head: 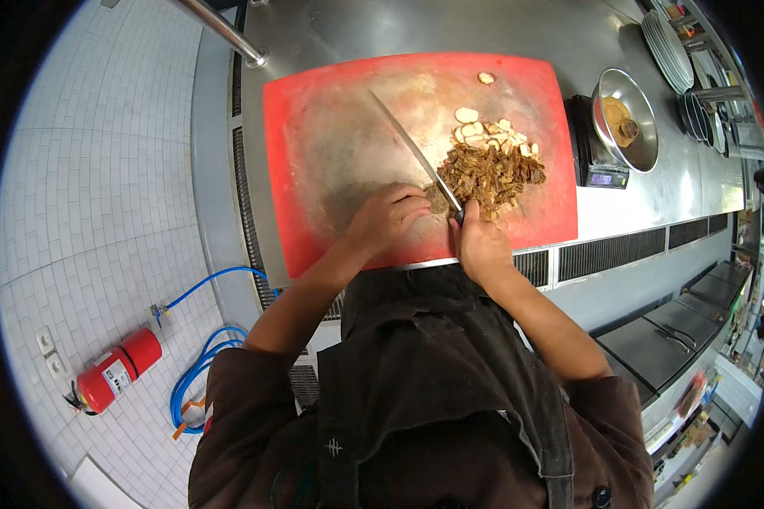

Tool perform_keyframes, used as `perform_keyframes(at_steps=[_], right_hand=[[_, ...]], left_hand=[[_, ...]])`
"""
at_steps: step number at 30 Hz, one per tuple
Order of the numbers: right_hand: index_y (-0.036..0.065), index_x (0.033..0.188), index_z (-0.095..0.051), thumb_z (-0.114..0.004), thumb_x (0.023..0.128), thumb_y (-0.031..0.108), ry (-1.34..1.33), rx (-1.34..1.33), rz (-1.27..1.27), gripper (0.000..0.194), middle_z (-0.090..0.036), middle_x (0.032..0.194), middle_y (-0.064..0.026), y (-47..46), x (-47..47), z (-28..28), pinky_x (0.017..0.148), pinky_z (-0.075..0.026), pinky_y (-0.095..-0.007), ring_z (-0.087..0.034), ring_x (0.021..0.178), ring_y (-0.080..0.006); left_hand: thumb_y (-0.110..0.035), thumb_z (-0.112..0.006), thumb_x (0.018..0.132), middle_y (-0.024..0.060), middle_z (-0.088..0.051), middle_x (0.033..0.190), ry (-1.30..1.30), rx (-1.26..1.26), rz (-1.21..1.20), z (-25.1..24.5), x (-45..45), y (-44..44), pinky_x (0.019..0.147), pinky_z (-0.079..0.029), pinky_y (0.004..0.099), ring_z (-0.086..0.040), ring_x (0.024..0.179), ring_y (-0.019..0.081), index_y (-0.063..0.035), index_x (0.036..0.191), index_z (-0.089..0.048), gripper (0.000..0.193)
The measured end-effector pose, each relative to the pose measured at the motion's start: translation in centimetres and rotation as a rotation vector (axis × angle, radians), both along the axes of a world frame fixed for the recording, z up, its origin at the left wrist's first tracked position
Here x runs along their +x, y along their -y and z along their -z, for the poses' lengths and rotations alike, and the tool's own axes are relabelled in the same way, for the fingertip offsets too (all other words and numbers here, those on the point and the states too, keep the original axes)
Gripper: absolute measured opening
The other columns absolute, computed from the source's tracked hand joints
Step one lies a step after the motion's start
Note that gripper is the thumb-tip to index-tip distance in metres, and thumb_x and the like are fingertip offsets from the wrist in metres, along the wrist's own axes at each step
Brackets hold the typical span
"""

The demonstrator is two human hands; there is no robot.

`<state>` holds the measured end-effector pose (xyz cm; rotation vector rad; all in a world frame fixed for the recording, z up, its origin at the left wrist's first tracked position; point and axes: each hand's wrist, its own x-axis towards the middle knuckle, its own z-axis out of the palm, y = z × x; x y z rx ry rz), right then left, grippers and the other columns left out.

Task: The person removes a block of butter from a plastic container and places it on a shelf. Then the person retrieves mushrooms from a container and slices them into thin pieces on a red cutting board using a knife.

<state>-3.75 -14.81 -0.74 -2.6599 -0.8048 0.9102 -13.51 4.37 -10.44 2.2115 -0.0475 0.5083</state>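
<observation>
My right hand [482, 245] grips the dark handle of a long kitchen knife [407, 138], whose blade points away and to the left over a red cutting board [277, 146]. My left hand [391, 213] rests on the board with bent fingers against a small brownish piece of food [437, 200], just left of the knife's heel. Right of the blade lies a heap of chopped brown food [493, 175], its exact kind unclear. Pale sliced pieces [484, 132] border the heap's far side, and a single pale slice [486, 78] lies near the board's far edge.
On the steel counter [369, 35], right of the board, a digital scale [605, 179] bears a steel bowl [644, 143] with brown contents. Stacked white plates [665, 54] stand farther right. A metal post [226, 35] rises at the far left. A fire extinguisher [120, 369] and blue hose [194, 382] are at left.
</observation>
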Motion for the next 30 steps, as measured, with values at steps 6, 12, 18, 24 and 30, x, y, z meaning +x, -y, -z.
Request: perform_keyframes(at_steps=[6,12,18,24,30], right_hand=[[-0.003,0.123,-0.05,-0.056,0.108,0.035,0.042,0.023,-0.052,0.041,-0.072,0.095,-0.0346,0.6,0.3,0.6,0.084,-0.056,-0.0618,-0.071,0.092,-0.0546],[-0.004,0.123,-0.049,-0.056,0.107,0.032,0.013,0.133,0.018,0.04,-0.07,0.095,-0.0374,-0.3,-0.4,-0.2,0.084,-0.055,-0.0641,-0.07,0.094,-0.0556],[-0.005,0.121,-0.048,-0.055,0.108,0.032,-0.03,0.018,0.042,0.039,-0.071,0.091,-0.0376,-0.8,-0.5,-1.2,0.085,-0.055,-0.0623,-0.07,0.09,-0.0556],[-0.004,0.118,-0.05,-0.054,0.108,0.032,0.076,0.028,0.047,0.038,-0.071,0.09,-0.0355,-0.7,-0.4,-0.5,0.083,-0.055,-0.0615,-0.071,0.091,-0.0535],[-0.005,0.12,-0.052,-0.059,0.106,0.03,0.16,0.201,0.064,0.038,-0.07,0.098,-0.0366,0.6,-1.7,5.1,0.082,-0.055,-0.0619,-0.07,0.093,-0.0534]], left_hand=[[-0.014,-0.081,0.087,0.0089,-0.072,0.106,0.006,-0.015,-0.013,-0.7,0.1,0.1,0.084,-0.058,0.0404,-0.07,0.098,0.0297,-0.0047,0.098,-0.077,0.015],[-0.013,-0.082,0.087,0.0091,-0.074,0.106,0.028,0.002,-0.006,-0.5,0.1,-0.2,0.082,-0.059,0.0393,-0.072,0.095,0.0285,-0.0068,0.099,-0.079,0.013],[-0.013,-0.082,0.086,0.0085,-0.073,0.103,0.004,-0.039,-0.028,-0.6,0.0,0.2,0.084,-0.058,0.0408,-0.071,0.096,0.03,-0.0069,0.098,-0.078,0.014],[-0.012,-0.083,0.086,0.0085,-0.074,0.104,0.037,0.005,-0.025,-0.3,0.0,0.3,0.081,-0.059,0.0381,-0.072,0.095,0.0287,-0.007,0.098,-0.079,0.013],[-0.013,-0.08,0.087,0.0092,-0.074,0.106,-0.043,0.027,-0.033,0.3,-0.6,0.1,0.089,-0.059,0.0418,-0.071,0.103,0.0301,-0.0077,0.1,-0.079,0.014]])
